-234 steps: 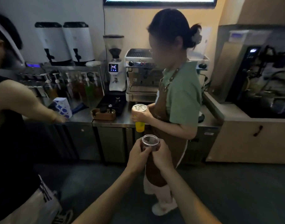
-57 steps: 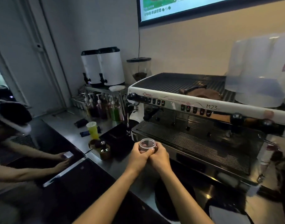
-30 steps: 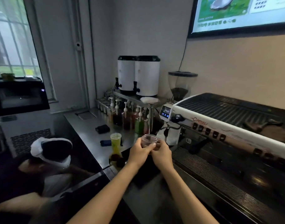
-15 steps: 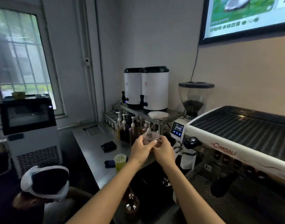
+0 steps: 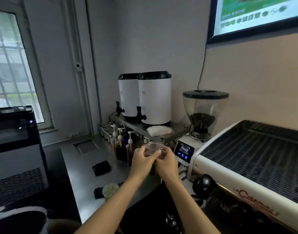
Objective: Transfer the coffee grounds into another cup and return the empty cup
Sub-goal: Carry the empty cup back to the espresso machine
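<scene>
I hold a small clear plastic cup (image 5: 153, 148) upright in front of me with both hands. My left hand (image 5: 142, 162) wraps its left side and my right hand (image 5: 166, 163) wraps its right side, fingers meeting below the rim. The cup looks see-through; I cannot tell whether anything is inside. It hovers above the steel counter (image 5: 80, 168), just left of the coffee grinder (image 5: 202, 115) with its lit display (image 5: 184, 151). A yellow-green drink cup (image 5: 110, 191) stands on the counter below my left forearm.
Espresso machine (image 5: 249, 162) fills the right. Two white dispensers (image 5: 145, 97) sit on a raised shelf, with syrup pump bottles (image 5: 122, 146) beneath. Dark small items (image 5: 101, 168) lie on the counter. A black-topped appliance (image 5: 14, 149) stands at left; another person's head (image 5: 19, 218) shows bottom left.
My view has swung up and left, toward the grinder and dispensers. Both hands keep the same hold on the clear cup, now nearer the grinder display.
</scene>
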`<state>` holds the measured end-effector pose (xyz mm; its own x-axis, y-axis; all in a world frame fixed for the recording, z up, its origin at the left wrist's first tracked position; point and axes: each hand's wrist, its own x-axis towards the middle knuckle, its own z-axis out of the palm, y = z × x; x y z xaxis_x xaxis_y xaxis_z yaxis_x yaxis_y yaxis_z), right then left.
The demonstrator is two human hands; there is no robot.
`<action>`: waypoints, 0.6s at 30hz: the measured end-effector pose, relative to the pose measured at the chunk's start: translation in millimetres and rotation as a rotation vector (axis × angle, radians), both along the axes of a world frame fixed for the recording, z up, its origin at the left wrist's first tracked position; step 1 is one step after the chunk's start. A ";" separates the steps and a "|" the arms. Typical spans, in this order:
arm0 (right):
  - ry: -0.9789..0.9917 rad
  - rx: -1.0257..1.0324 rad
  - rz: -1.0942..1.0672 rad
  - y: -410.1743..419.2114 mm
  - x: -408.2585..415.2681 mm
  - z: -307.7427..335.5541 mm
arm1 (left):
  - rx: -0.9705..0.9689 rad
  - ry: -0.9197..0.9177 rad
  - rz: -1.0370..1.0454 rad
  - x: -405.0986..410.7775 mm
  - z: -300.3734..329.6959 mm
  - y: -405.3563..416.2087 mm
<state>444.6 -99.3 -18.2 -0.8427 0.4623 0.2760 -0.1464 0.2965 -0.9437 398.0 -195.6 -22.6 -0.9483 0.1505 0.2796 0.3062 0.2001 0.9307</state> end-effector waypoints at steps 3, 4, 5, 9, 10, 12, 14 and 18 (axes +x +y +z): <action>-0.017 -0.001 -0.024 8.9 -31.6 3.0 | 0.022 -0.004 -0.050 -30.4 0.8 11.9; -0.026 -0.009 -0.036 11.1 -41.5 4.9 | 0.028 -0.008 -0.075 -40.7 2.4 15.6; -0.037 -0.018 -0.053 14.1 -52.9 4.9 | 0.036 -0.021 -0.097 -52.2 1.6 20.9; -0.036 -0.058 -0.142 17.9 -101.7 14.5 | 0.075 -0.017 -0.132 -100.1 13.2 35.1; -0.028 -0.082 -0.181 17.1 -115.0 18.2 | 0.066 -0.012 -0.135 -112.3 18.0 38.0; -0.007 -0.167 -0.265 13.3 -141.4 24.5 | 0.039 0.010 -0.153 -141.8 25.2 43.9; 0.026 -0.221 -0.300 12.3 -162.3 28.4 | 0.043 0.006 -0.173 -164.2 31.2 50.0; 0.039 -0.164 -0.315 24.6 -196.7 34.8 | 0.054 -0.030 -0.219 -207.7 38.1 65.3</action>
